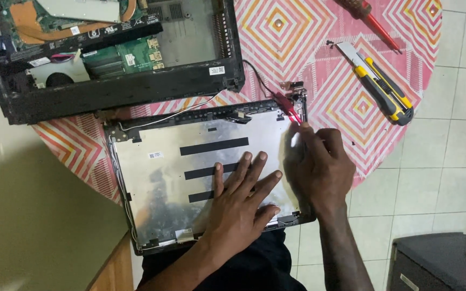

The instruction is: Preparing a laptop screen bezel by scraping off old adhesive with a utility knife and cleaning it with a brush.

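A laptop lid back cover (157, 178), silvery inside with black tape strips, lies on the round table near me. My left hand (241, 202) rests flat on it with fingers spread. My right hand (319, 167) is closed at the cover's far right corner by the hinge (299, 97). It grips a thin tool whose red tip (292, 114) points at the hinge. The opened laptop base (109, 54), with green circuit boards and a copper heat pipe showing, sits at the back left, joined to the cover by thin wires.
A yellow and black utility knife (381, 86) lies on the red patterned tablecloth (287, 37) at the right. A red-handled screwdriver (370, 19) is at the far edge. A dark box (438, 264) stands on the tiled floor at lower right.
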